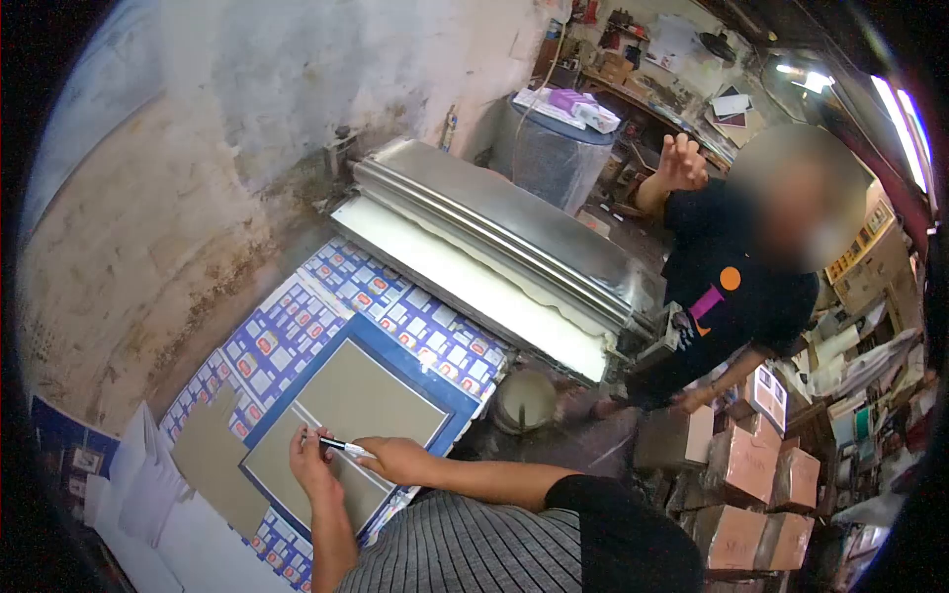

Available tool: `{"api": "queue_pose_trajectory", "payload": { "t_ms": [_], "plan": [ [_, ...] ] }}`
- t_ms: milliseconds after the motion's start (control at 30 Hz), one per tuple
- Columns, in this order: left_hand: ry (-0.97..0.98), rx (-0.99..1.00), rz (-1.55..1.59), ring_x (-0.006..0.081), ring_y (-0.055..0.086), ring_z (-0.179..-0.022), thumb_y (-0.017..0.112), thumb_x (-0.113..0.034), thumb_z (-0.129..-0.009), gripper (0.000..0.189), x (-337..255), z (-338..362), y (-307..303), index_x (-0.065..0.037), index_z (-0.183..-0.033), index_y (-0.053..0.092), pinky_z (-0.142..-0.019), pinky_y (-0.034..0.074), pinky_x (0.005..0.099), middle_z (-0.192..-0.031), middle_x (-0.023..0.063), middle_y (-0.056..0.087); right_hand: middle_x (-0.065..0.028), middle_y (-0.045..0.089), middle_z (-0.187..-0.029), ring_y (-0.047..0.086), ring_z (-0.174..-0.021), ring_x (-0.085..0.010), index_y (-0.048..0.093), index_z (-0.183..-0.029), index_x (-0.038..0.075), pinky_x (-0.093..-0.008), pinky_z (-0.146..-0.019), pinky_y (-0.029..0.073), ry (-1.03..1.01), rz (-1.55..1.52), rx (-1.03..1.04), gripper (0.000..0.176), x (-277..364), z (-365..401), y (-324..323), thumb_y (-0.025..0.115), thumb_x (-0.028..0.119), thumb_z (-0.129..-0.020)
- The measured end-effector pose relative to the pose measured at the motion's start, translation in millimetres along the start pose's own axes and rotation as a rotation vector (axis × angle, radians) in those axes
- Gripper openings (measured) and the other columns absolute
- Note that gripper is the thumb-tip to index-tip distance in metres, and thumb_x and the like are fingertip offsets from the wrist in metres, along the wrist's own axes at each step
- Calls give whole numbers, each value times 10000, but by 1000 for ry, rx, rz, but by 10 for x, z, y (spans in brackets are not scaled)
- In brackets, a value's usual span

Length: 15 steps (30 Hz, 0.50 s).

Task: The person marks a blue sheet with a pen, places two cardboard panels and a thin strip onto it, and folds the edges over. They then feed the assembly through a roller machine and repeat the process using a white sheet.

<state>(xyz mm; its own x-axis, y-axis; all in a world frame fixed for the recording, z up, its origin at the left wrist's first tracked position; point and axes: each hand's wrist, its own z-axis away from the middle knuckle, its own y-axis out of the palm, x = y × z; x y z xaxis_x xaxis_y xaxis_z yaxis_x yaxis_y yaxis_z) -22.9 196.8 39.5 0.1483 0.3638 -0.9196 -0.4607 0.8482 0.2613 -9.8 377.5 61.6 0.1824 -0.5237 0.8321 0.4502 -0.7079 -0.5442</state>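
Marker (pixel 341 446), black and white, above a grey-brown board (pixel 371 400) on the desk (pixel 229 371), on the near side of the roller machine (pixel 494 232). The right hand's fingers (pixel 388 460) grasp its white end; the left hand's (pixel 311 460) bend at the dark end, their grip unclear. The machine's tray (pixel 465 282) holds something creamy white. Beside it stands a bucket (pixel 526 400), its pale contents unclear. Behind it, a drum (pixel 554 148) bears packets (pixel 568 107). A person (pixel 736 287) stands at its right end, near cardboard boxes (pixel 741 465).

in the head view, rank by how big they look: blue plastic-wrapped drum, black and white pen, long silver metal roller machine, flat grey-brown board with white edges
Largest to smallest:
1. Roller machine
2. Board
3. Drum, though it stands farther away
4. Pen
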Motion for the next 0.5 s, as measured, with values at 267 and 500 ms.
{"api": "queue_pose_trajectory", "payload": {
  "t_ms": [267, 500],
  "plan": [
    [-2, -4, 18, 172, 685, -918, 629, -281, -1006, 364, 67, 86, 145, -46, -1270, 545, -710, 499, 252, -1045, 103, 698, -185, 665, -1005, 684, -822, -372, 546, -1200, 57, -488, -671, 555, -37, 383, -84, 317, 39, 55, -31, 528, 302, -1000],
    [-28, 81, 70, 227, 674, -974, 611, -249, -1013, 347, 79, 130, 189, 2, -1240, 534, -912, 564, 348, -1114, 148, 660, -238, 684, -950, 673, -823, -431, 541, -1170, 16, -542, -717, 526, 38, 212, 65, 385, -17, 76, -89, 468, 369, -1032]
  ]
}}
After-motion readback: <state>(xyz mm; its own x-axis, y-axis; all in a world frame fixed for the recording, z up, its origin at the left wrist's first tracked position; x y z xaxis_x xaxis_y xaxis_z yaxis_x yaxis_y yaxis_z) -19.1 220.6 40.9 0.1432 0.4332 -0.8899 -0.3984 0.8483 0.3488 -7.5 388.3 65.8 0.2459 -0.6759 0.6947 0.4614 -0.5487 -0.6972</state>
